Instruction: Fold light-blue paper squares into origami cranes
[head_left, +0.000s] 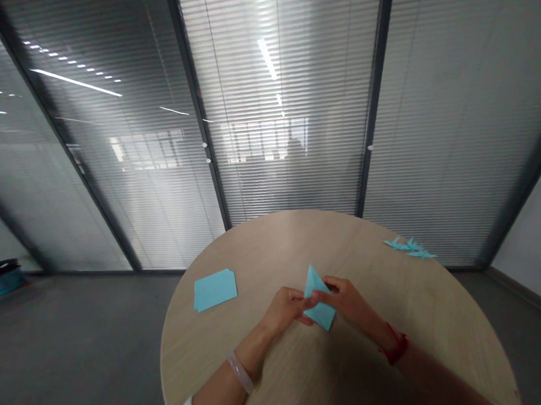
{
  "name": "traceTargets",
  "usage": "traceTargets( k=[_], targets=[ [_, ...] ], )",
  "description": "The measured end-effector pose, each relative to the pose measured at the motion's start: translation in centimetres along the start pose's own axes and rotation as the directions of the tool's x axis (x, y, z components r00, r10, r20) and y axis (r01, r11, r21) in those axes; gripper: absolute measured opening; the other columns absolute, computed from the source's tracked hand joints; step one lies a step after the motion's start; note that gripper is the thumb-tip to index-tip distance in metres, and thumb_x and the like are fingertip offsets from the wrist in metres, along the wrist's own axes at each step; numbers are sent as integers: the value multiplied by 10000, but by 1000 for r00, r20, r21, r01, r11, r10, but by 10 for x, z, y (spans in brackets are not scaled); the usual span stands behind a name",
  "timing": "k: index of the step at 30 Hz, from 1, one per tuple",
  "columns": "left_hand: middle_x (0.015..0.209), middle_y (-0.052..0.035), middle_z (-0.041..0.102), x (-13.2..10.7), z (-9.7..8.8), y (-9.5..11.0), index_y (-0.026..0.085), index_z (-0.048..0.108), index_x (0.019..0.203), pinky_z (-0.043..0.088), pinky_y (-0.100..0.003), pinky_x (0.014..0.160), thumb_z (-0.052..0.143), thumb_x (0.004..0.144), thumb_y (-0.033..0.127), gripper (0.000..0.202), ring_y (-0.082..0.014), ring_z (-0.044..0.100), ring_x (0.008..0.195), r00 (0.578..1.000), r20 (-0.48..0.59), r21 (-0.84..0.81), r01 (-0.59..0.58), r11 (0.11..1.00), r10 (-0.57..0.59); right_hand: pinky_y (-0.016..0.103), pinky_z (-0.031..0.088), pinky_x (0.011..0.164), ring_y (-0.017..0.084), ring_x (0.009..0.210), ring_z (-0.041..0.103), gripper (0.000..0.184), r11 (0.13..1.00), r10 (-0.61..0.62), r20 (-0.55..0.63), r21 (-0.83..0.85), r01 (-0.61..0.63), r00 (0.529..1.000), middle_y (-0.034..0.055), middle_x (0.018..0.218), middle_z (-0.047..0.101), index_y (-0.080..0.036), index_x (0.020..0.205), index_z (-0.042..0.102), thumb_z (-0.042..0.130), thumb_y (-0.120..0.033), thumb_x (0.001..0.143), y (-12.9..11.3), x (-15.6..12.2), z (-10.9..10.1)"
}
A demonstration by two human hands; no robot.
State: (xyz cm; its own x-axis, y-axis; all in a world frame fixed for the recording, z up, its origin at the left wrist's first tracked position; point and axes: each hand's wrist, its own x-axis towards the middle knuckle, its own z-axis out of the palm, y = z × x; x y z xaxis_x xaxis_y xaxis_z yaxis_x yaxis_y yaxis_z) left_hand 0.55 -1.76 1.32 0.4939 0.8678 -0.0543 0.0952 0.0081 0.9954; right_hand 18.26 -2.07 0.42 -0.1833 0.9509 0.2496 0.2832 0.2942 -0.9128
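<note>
A folded piece of light blue paper, pointed at the top, is held between both hands just above the round table. My left hand grips its left edge, with fingers partly beneath the sheet. From the other side my right hand holds it, thumb across the front near my left fingertips. To the left on the table lies a stack of flat blue paper sheets. Several folded blue paper cranes sit together near the far right edge.
The round wooden table stands near a glass partition with blinds and dark frames. On the floor at far left are dark, red and blue items, not clear in kind. A white wall rises on the right.
</note>
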Motion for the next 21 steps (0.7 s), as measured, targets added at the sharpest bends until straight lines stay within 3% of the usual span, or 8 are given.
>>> traceTargets(
  k=[5, 11, 15, 21],
  targets=[
    [694, -57, 678, 4, -1, -6, 104, 734, 723, 525, -301, 638, 735, 600, 584, 496, -169, 615, 621, 997, 68, 72, 30, 997, -34, 221, 328, 457, 106, 504, 415, 355, 993, 94, 18, 74, -95, 995, -32, 536, 483, -152, 617, 575, 672, -489, 674, 0, 0, 1],
    [738, -56, 672, 4, 0, -5, 111, 717, 788, 508, -302, 724, 687, 664, 601, 506, -161, 613, 676, 993, 113, -16, -25, 1000, 27, 229, 353, 459, 113, 499, 437, 403, 977, 148, -70, 165, -135, 987, -27, 534, 500, -156, 619, 582, 682, -546, 638, -5, -2, -1],
    [735, -66, 671, 3, 2, -3, 101, 702, 762, 500, -324, 762, 659, 686, 621, 527, -171, 613, 687, 993, 111, -94, -37, 995, 48, 237, 381, 476, 129, 524, 472, 407, 969, 175, -122, 197, -149, 977, -14, 552, 535, -150, 637, 603, 694, -547, 624, -5, -2, -3],
    [712, -65, 681, 2, 4, 1, 109, 707, 724, 486, -312, 735, 674, 662, 628, 523, -180, 616, 680, 994, 83, -67, -60, 996, 66, 239, 365, 474, 115, 501, 454, 390, 951, 192, -128, 269, -152, 973, -21, 554, 530, -150, 631, 603, 710, -526, 627, -7, -4, -2]
  ],
)
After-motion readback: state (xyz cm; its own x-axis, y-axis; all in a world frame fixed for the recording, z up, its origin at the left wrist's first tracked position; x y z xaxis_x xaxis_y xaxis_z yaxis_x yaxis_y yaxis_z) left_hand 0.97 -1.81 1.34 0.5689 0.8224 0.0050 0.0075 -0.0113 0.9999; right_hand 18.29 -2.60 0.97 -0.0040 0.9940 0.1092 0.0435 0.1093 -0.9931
